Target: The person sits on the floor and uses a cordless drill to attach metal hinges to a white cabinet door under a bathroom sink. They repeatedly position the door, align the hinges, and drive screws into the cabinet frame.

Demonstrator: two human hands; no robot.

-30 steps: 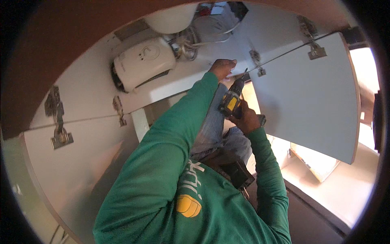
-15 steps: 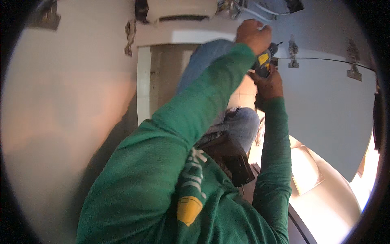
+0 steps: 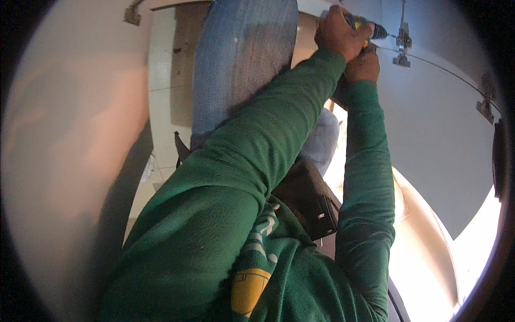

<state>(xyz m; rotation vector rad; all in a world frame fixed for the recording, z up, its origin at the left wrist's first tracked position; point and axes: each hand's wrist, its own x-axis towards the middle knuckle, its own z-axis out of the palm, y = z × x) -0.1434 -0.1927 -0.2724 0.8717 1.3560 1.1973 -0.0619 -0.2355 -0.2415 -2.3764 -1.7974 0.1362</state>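
Both hands risen toward upper frame, left hand (image 3: 337, 33) and right hand (image 3: 362, 65) closed around yellow-black power drill (image 3: 369, 31), bit at metal hinge (image 3: 402, 44) on white cabinet panel (image 3: 445, 139).

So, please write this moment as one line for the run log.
left hand: grips drill | right hand: under drill | drill tip: at metal hinge | panel: white

I see green sweatshirt (image 3: 214, 236) filling lower centre. Yellow patch (image 3: 248, 288) on its front, low. Blue jeans leg (image 3: 241, 59) above it. Black pouch (image 3: 311, 201) just right of its chest. Second metal hinge (image 3: 487, 104) far right, well apart.
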